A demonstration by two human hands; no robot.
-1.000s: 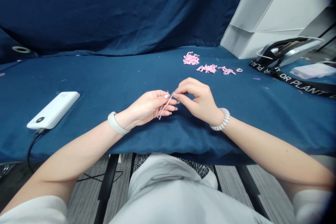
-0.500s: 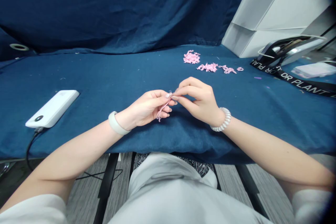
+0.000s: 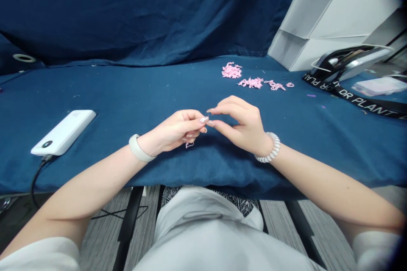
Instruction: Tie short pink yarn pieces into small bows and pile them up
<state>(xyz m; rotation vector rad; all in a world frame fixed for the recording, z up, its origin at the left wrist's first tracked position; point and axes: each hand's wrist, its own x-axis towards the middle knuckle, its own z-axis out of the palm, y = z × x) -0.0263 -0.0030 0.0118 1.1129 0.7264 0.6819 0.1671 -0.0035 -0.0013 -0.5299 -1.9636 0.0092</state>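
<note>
My left hand [image 3: 182, 129] is closed, its thumb pressed against the fingers. The end of a pink cord [image 3: 189, 145] hangs out below those fingers; the rest of it is hidden in the hand. At the left thumb tip a tiny clear or dark piece [image 3: 209, 115] shows, too small to name. My right hand [image 3: 240, 120] is right beside it, thumb and index finger apart around that spot. No object can be made out as held by the right hand.
Piles of pink cord pieces [image 3: 231, 70] lie farther back on the blue cloth [image 3: 143, 89]. A white power bank [image 3: 65, 132] with a black cable is at left. Toward the right are a lettered black strap [image 3: 356, 98], a flat case [image 3: 380, 85] and white boxes [image 3: 337, 12].
My right thumb and index finger have parted from their pinch. The left fingers have curled in, and the pink cord now shows only below them.
</note>
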